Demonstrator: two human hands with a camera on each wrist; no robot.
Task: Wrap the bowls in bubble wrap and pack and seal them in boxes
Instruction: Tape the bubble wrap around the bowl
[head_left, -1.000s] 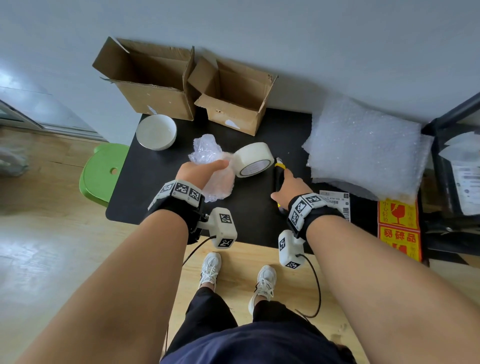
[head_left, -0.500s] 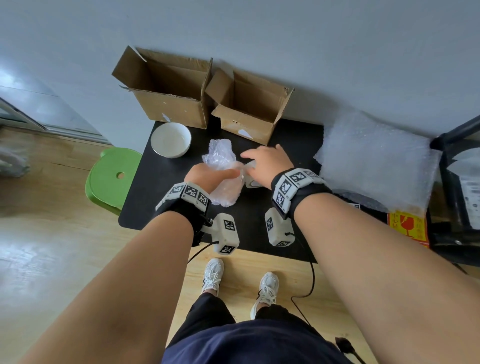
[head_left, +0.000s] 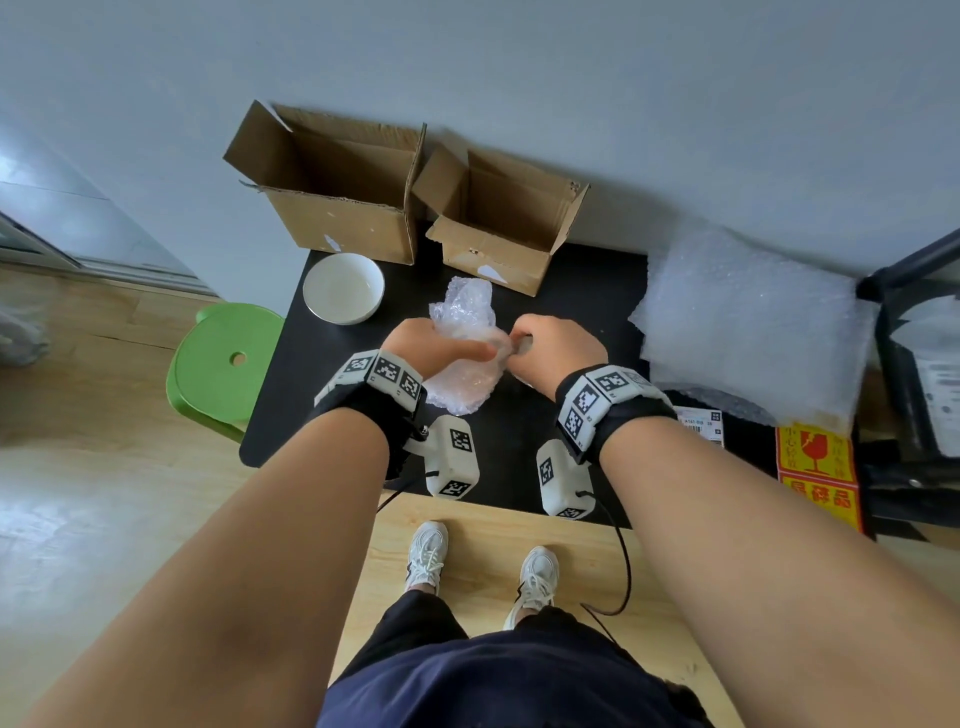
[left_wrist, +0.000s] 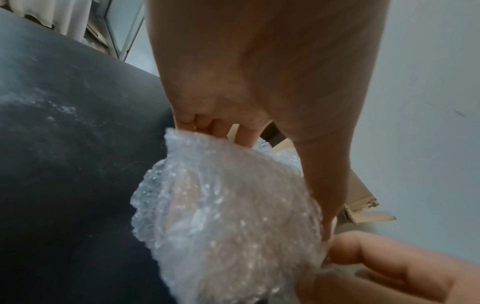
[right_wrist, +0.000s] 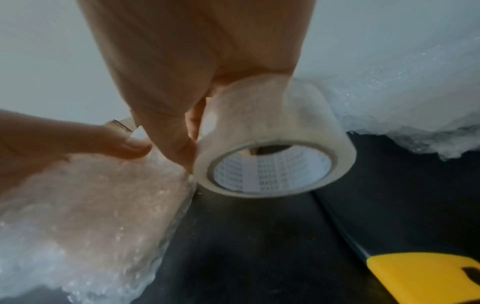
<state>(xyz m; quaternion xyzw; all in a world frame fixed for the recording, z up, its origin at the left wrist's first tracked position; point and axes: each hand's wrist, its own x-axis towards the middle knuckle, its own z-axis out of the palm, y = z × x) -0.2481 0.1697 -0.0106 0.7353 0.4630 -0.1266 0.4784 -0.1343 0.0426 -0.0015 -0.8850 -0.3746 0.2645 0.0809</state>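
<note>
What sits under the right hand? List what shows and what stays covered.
In the right wrist view, the right hand grips a tape roll beside the bubble-wrapped bundle; below lie the black table and a yellow knife. The bundle's contents stay covered.

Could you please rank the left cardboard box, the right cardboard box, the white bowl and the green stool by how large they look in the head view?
1. Left cardboard box
2. Right cardboard box, somewhat smaller
3. Green stool, partly hidden under the table, so its rank is unsure
4. White bowl
</note>
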